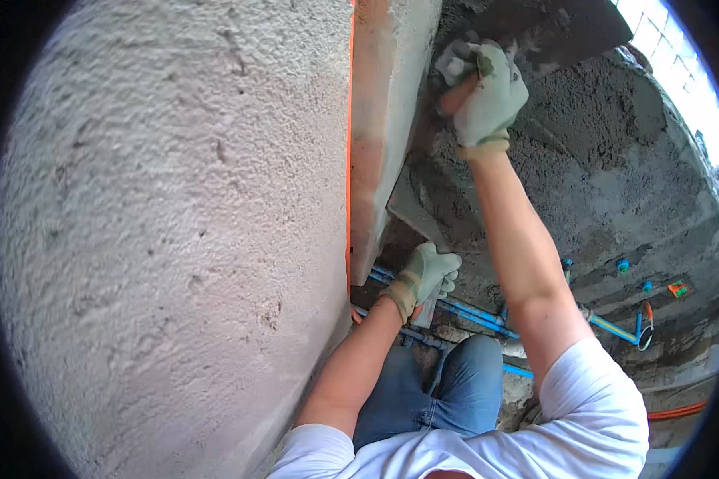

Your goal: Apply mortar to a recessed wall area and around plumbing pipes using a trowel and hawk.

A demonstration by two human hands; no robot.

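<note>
The person's right hand (491,96), in a pale glove, is raised near the top of the view, its fingers closed round the handle of a trowel (575,36). The trowel's broad dark blade reaches to the right above the hand, in front of a wall of dark, damp-looking mortar (591,120).

The left hand (433,271), gloved too, is lower, near the middle of the view, beside the foot of a narrow column (373,136). Its fingers look bent, but they are small and partly hidden, so one cannot tell how far they are closed or whether they have hold of the flat grey piece (426,313) just below them.

A rough, pale wall (176,223) fills the left side, and an orange strip (349,160) runs upright between it and the column. Blue pipes (475,316) pass below the left hand, above the person's jeans (471,375). On the right, teal caps (622,266) and a small orange box (678,290) are set in the mortar, with an orange hose (677,412) lower down.
</note>
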